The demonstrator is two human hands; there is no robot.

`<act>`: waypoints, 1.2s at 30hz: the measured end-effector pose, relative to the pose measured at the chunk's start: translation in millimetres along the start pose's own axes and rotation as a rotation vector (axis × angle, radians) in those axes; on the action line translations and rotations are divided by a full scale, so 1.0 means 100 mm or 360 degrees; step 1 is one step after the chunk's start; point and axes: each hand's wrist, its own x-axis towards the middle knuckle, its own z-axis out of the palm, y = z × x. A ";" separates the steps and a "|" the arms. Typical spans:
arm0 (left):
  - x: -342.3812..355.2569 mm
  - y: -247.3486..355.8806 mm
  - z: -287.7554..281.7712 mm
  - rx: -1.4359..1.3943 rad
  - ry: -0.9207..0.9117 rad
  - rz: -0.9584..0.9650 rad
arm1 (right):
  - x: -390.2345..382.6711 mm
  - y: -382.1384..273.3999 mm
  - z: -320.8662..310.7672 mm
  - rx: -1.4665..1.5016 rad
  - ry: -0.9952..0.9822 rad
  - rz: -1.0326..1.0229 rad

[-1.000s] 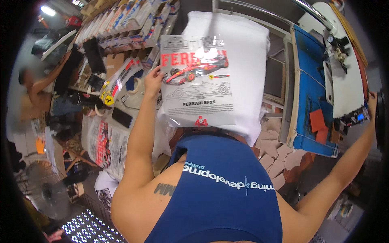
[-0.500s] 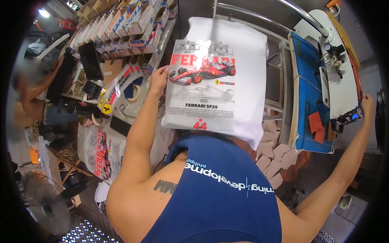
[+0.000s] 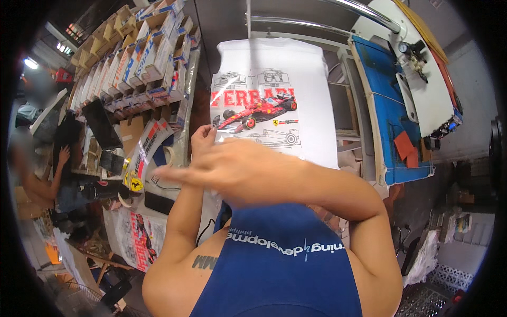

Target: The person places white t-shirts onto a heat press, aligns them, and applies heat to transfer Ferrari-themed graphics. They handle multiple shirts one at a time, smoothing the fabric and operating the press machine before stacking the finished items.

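A white shirt (image 3: 317,95) lies spread flat in front of me. On its left part rests a clear printed transfer film (image 3: 219,94) with a red race car picture and line drawings. My left hand (image 3: 203,138) pinches the film's left edge. Blurred by motion, my right hand (image 3: 227,168) reaches across my left forearm, its fingers stretched to the left and nothing seen in them. The right forearm covers the lower part of the film and shirt.
At right stands a heat press with a blue board (image 3: 383,100) and chrome bars. Stacked open boxes (image 3: 153,63) fill the left bench. A tape roll (image 3: 169,156), a black phone (image 3: 158,203) and another printed film (image 3: 140,238) lie nearby. Other people (image 3: 39,185) are at far left.
My right hand has swung from the press's right side across to the left, over my left forearm. The left hand still pinches the film's edge. The view has shifted.
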 end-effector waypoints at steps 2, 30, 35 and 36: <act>0.08 0.10 0.18 0.0143 0.0109 0.0146 | 0.14 -0.17 -0.11 -0.0011 0.0102 -0.0170; -0.06 0.62 0.62 0.1490 -0.0175 0.1455 | -0.46 0.31 0.16 0.0292 0.0240 -0.0173; 1.52 0.97 0.87 0.1585 -0.0076 0.1748 | -2.04 1.18 0.53 -0.0379 0.0224 0.1327; 1.85 1.02 0.96 0.1571 -0.0171 0.1638 | -2.27 1.21 0.65 -0.0472 0.0366 0.1271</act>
